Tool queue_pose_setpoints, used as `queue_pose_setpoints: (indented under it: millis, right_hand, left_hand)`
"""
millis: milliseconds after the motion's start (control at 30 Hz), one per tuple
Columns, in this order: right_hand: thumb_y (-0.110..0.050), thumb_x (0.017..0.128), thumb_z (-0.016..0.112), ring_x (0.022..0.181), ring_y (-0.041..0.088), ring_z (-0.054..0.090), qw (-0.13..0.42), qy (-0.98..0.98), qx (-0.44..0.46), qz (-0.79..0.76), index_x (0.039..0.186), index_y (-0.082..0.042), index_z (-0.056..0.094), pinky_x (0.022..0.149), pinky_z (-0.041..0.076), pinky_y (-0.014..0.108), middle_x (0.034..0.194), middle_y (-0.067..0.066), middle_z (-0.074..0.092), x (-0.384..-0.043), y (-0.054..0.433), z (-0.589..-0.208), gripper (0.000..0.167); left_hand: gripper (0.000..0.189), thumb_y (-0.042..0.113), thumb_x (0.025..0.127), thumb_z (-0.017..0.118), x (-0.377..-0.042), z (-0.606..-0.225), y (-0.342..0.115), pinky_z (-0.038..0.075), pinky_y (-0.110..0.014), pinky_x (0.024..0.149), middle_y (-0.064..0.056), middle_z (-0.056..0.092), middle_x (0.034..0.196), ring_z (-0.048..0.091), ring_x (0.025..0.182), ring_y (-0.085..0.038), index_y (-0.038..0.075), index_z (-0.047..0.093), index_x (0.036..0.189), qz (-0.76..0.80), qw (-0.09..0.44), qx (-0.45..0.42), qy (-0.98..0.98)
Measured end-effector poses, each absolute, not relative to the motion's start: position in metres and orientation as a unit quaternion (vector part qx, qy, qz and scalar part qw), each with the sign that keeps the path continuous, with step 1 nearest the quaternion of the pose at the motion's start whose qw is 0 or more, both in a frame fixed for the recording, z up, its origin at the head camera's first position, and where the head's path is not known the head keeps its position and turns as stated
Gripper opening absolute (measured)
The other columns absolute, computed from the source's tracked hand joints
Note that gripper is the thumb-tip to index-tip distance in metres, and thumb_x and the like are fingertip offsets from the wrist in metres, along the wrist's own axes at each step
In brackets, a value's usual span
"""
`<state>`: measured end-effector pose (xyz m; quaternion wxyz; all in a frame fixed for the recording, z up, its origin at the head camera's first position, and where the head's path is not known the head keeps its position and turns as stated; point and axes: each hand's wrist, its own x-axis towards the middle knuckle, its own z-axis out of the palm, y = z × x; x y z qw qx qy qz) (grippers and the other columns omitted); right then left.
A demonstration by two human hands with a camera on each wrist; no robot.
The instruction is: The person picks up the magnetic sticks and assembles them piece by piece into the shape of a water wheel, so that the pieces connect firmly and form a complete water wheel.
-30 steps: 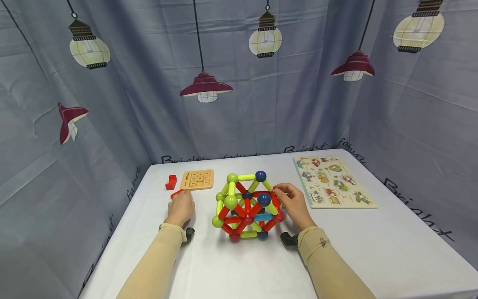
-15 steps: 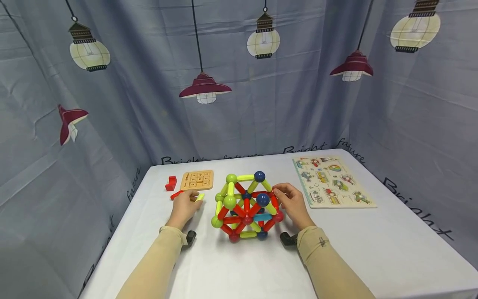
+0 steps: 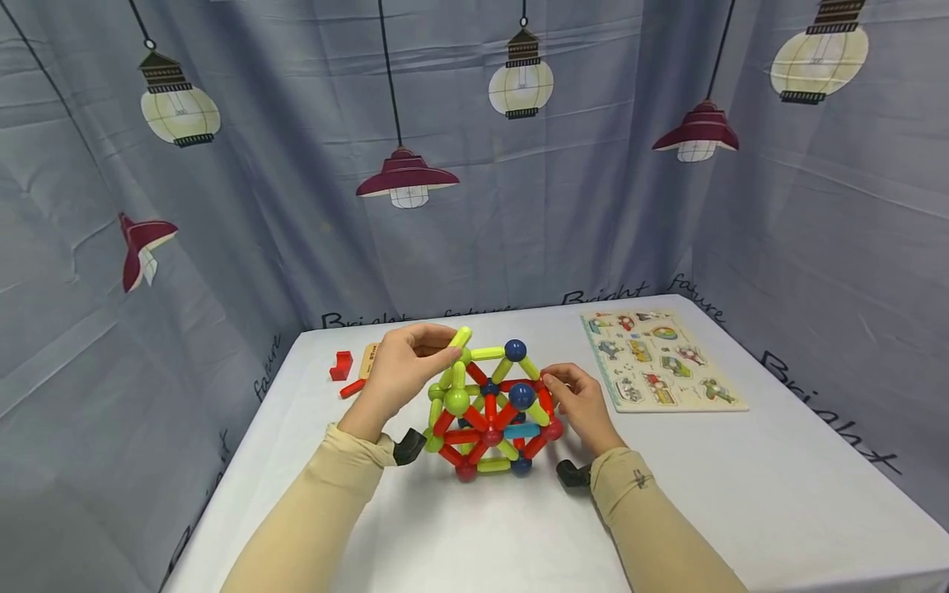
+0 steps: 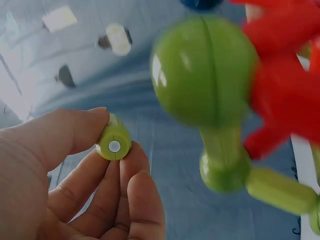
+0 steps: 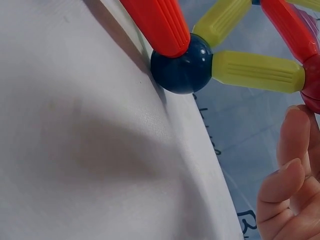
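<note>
A ball-and-rod structure of magnetic building pieces (image 3: 492,436) stands on the white table, made of green, blue and red balls with coloured rods. My left hand (image 3: 406,362) is raised at its upper left, pinching a yellow-green magnetic rod (image 3: 461,337) between thumb and fingers. In the left wrist view the rod's round end (image 4: 114,145) with a pale disc faces the camera, apart from the large green ball (image 4: 205,70). At the structure's right side, my right hand (image 3: 582,401) holds it with thumb and fingertips near a red ball (image 5: 313,82).
Behind my left hand lie a loose red rod (image 3: 352,389), a red block (image 3: 342,366) and a partly hidden wooden number board (image 3: 368,359). A picture puzzle board (image 3: 660,362) lies at the back right. A grey curtain (image 3: 460,263) hangs behind the table.
My left hand has picked up the yellow-green rod from near the red rod and carried it up and right to the structure's top left. My right hand has stayed in place.
</note>
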<state>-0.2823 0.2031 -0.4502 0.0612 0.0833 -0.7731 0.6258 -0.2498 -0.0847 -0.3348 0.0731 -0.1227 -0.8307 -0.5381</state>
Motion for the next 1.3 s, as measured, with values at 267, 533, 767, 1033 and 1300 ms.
queue_pose_setpoints:
  millis: [267, 533, 767, 1033, 1300]
  right_hand:
    - [-0.024, 0.106, 0.059, 0.086, 0.021, 0.06, 0.059, -0.78, 0.076, 0.618, 0.127, -0.005, 0.065, 0.067, 0.054, 0.031, 0.116, 0.014, 0.068, -0.293, 0.203, -0.463, 0.029]
    - [-0.032, 0.104, 0.063, 0.083, 0.017, 0.059, 0.066, -0.768, 0.081, 0.632, 0.126, -0.01, 0.066, 0.064, 0.051, 0.027, 0.114, 0.012, 0.069, -0.307, 0.206, -0.485, 0.032]
    - [-0.036, 0.103, 0.064, 0.083, 0.021, 0.059, 0.08, -0.764, 0.086, 0.635, 0.122, -0.011, 0.068, 0.063, 0.052, 0.031, 0.111, 0.013, 0.07, -0.305, 0.207, -0.484, 0.032]
    - [-0.032, 0.104, 0.062, 0.084, 0.019, 0.059, 0.063, -0.764, 0.079, 0.637, 0.125, -0.011, 0.067, 0.066, 0.053, 0.033, 0.112, 0.012, 0.069, -0.304, 0.206, -0.481, 0.03]
    - [-0.023, 0.106, 0.059, 0.083, 0.02, 0.06, 0.058, -0.774, 0.077, 0.626, 0.126, -0.007, 0.066, 0.068, 0.055, 0.037, 0.111, 0.012, 0.069, -0.299, 0.205, -0.472, 0.027]
  left_hand:
    - [0.022, 0.023, 0.091, 0.08, -0.259, -0.326, -0.057, 0.061, -0.028, 0.07, 0.002, 0.076, 0.099, 0.071, 0.085, -0.012, 0.014, 0.077, 0.11, -0.402, 0.005, -0.197, -0.894]
    - [0.025, 0.023, 0.092, 0.079, -0.266, -0.33, -0.037, 0.06, -0.026, 0.076, -0.002, 0.076, 0.101, 0.07, 0.089, -0.012, 0.01, 0.075, 0.112, -0.33, 0.013, -0.222, -0.917]
    - [0.027, 0.029, 0.093, 0.079, -0.265, -0.333, -0.029, 0.06, -0.025, 0.072, -0.003, 0.077, 0.102, 0.071, 0.088, -0.012, 0.011, 0.073, 0.112, -0.324, 0.027, -0.228, -0.918]
    - [0.035, 0.043, 0.107, 0.05, -0.257, -0.334, -0.029, 0.039, -0.041, 0.097, 0.007, 0.072, 0.082, 0.067, 0.086, -0.008, 0.026, 0.067, 0.133, -0.277, -0.007, -0.236, -0.931]
    - [0.051, 0.055, 0.094, 0.066, -0.252, -0.336, -0.028, 0.027, -0.047, 0.094, 0.015, 0.074, 0.094, 0.066, 0.101, -0.015, 0.027, 0.064, 0.137, -0.254, -0.039, -0.3, -0.919]
